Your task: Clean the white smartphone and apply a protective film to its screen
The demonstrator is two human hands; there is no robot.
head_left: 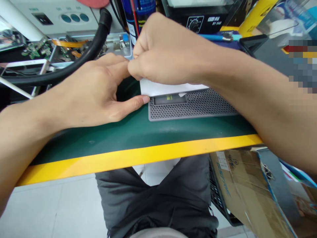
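My right hand is curled into a fist over a white sheet, pinching its upper left edge. My left hand lies beside it, fingers stretched toward the same edge, its thumb tip touching the sheet's lower left corner. The sheet lies on a grey perforated mat, half covering a small dark slab set in the mat. All of this rests on a green bench top with a yellow front edge.
A thick black hose curves behind my left hand. Circuit boards, a blue can and a black unit with a dial stand at the back. A cardboard box leans under the bench at right, by my knees.
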